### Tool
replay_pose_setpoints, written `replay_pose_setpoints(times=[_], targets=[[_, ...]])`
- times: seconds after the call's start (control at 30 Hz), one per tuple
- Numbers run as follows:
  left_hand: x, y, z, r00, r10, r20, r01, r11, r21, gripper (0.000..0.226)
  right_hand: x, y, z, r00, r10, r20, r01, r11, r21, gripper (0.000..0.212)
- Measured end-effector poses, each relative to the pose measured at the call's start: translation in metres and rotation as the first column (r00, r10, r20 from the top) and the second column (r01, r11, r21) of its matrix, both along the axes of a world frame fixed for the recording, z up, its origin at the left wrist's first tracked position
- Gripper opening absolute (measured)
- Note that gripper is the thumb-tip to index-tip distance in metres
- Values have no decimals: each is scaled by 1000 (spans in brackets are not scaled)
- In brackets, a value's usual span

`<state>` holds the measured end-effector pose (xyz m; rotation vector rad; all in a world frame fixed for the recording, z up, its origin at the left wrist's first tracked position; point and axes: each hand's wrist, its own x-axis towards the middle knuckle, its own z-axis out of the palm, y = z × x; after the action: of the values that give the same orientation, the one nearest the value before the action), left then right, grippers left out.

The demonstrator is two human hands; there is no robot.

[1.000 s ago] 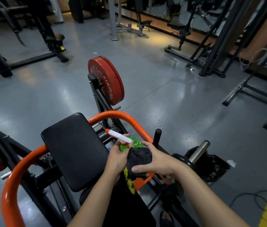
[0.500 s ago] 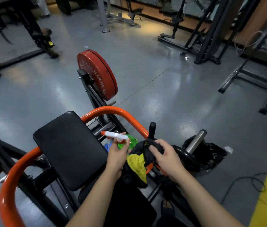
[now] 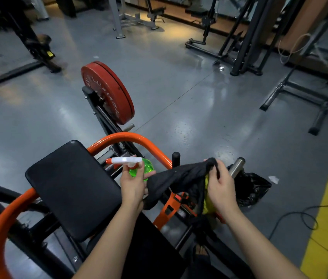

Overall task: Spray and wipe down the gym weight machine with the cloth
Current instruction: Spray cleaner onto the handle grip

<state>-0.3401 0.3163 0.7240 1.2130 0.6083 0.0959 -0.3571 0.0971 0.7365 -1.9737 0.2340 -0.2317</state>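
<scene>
Black seat pad (image 3: 74, 188) of the orange-framed weight machine (image 3: 139, 137), at left. Beside it, the left hand (image 3: 133, 182) grips a green spray bottle (image 3: 141, 170), nozzle facing the pad. A dark cloth (image 3: 179, 176) stretches right to the right hand (image 3: 221, 186), which pinches its corner. The drooping cloth could snag on the frame below.

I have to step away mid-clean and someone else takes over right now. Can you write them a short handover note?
Left hand: holds the spray bottle, nozzle pointing over the black pad.
Right hand: pinches the cloth, which is stretched between both hands and off the machine.
Done: bottle and cloth are in hand. No wiped area can be told.
Left: spray the pad and the orange frame, then wipe them with the cloth.
</scene>
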Motion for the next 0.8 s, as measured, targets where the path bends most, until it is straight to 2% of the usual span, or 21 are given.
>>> replay_pose_setpoints(times=[0.17,0.23,0.33,0.4,0.47,0.53,0.6,0.67,0.73,0.8], targets=[[14,-3,13,995,98,22,-98,995,21,32,45,-9,28,987,133,-95,-155,948,-280,23],[21,0,21,989,135,55,-137,990,20,31,60,-7,44,991,131,32,-107,906,-409,28],[34,3,32,976,186,114,-180,982,-61,33,78,5,67,940,129,315,2,923,-385,32],[45,5,34,968,205,148,-202,979,-33,32,95,11,77,908,100,406,39,947,-320,32],[53,9,33,968,195,159,-198,980,4,26,110,15,77,894,126,429,5,956,-292,31],[57,9,27,977,162,137,-165,986,10,28,118,16,58,908,248,337,-106,916,-387,30],[55,9,13,989,120,82,-123,992,26,32,112,16,23,931,355,90,-262,817,-514,30],[47,12,-6,997,80,18,-81,995,54,34,88,11,-12,916,370,-156,-393,744,-540,28],[37,16,-24,997,71,-27,-68,992,107,32,62,4,-35,903,316,-292,-422,780,-462,29],[26,19,-40,994,83,-70,-73,988,134,27,47,0,-43,900,265,-346,-387,850,-356,30]])
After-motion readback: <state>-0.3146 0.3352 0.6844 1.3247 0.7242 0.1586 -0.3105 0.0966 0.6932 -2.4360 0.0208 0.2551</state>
